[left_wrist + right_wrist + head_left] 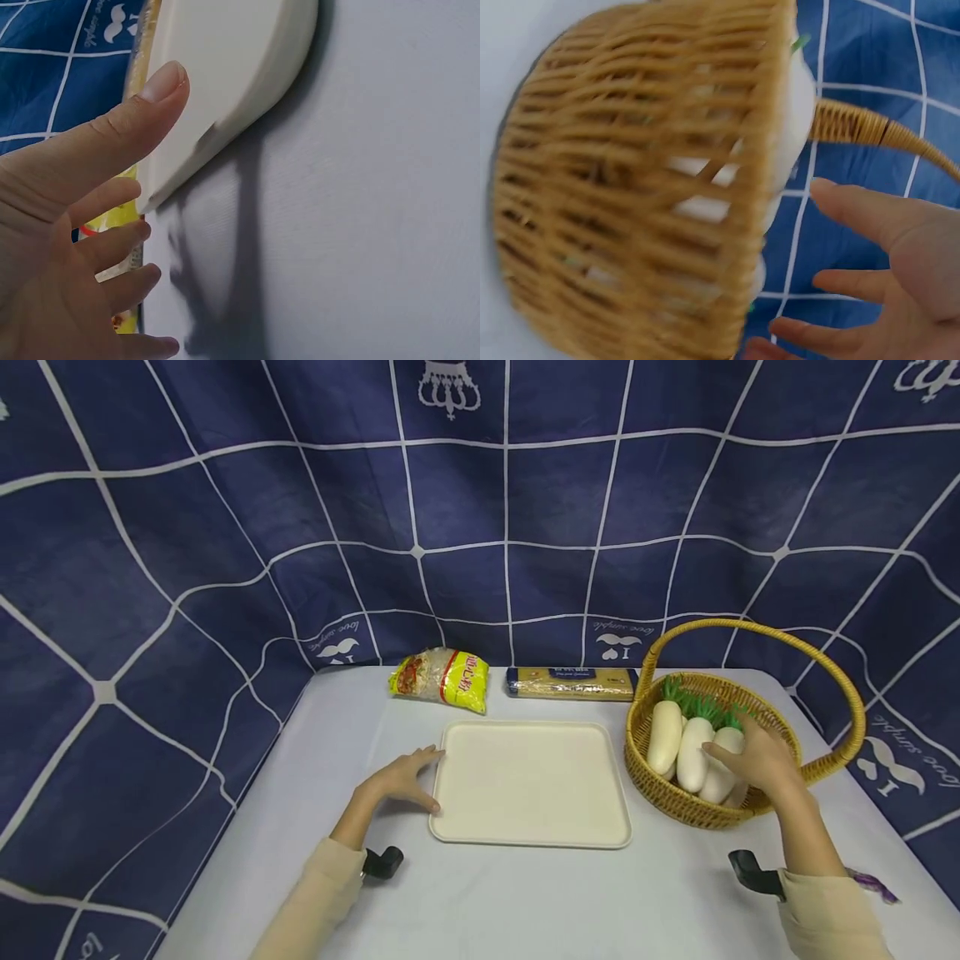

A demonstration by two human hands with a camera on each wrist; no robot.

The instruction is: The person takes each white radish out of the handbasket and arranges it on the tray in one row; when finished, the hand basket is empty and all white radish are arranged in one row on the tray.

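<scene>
A cream rectangular tray (pixel 531 783) lies in the middle of the table. Beside its left edge is my left hand (pixel 403 779), thumb and fingers spread, holding nothing; the left wrist view shows the thumb (pixel 127 131) near the tray's rim (pixel 247 105). At the right stands a wicker basket (pixel 675 797) with a tall arched handle. Several white radishes (pixel 693 756) with green tops lie in it. Over the basket's right part hovers my right hand (pixel 761 756), its fingers extended and partly hiding the radishes. In the right wrist view the fingers are apart from the basket (pixel 645 187).
Behind the tray lie a yellow-ended bag of noodles (pixel 441 679) and a long pack of spaghetti (pixel 572 683). Something purple (pixel 873 885) shows beside my right sleeve. A blue curtain with white lines (pixel 480 510) hangs around the back and sides of the table.
</scene>
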